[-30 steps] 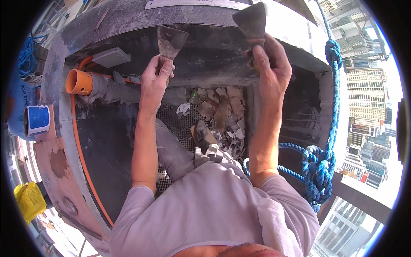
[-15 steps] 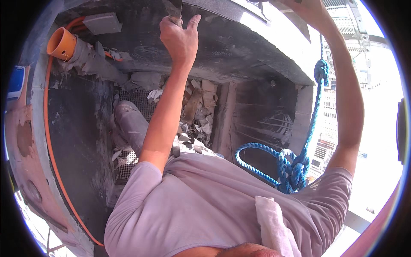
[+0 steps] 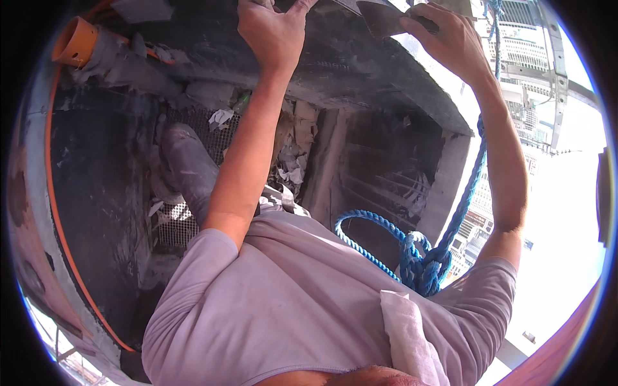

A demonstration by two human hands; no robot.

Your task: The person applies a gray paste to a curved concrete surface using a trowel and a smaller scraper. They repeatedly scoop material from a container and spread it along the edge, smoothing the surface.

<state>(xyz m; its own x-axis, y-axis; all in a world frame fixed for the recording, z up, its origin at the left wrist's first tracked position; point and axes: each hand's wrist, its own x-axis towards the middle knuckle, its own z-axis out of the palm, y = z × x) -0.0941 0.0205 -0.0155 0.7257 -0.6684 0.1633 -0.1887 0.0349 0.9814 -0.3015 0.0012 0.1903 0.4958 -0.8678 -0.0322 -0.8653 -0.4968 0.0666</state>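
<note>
My left hand point(image 3: 273, 38) is raised at the top edge, its fingers wrapped round a putty knife point(image 3: 262, 3), of which only a small part shows. My right hand point(image 3: 450, 45), at the upper right, grips a second flat-bladed tool, a scraper point(image 3: 380, 18). The scraper's dark, wide blade points left, toward my left hand, in front of the grey wall's bright upper edge. A gap separates the two hands. Behind my right forearm runs a blue rope point(image 3: 475, 170), with a big knot point(image 3: 421, 260) and a loop beside my chest.
Grey walls point(image 3: 386, 154) enclose me on several sides. Torn scraps point(image 3: 293, 168) lie on the mesh floor point(image 3: 177, 225) by my leg. An orange pipe point(image 3: 76, 42) sticks out at upper left, above an orange cable point(image 3: 55, 212). Beyond the right edge, buildings point(image 3: 515, 58) appear far below.
The right hand has come down and left, bringing its scraper blade into view. The left hand is higher in the picture, its putty knife now mostly cut off. The view has shifted slightly.
</note>
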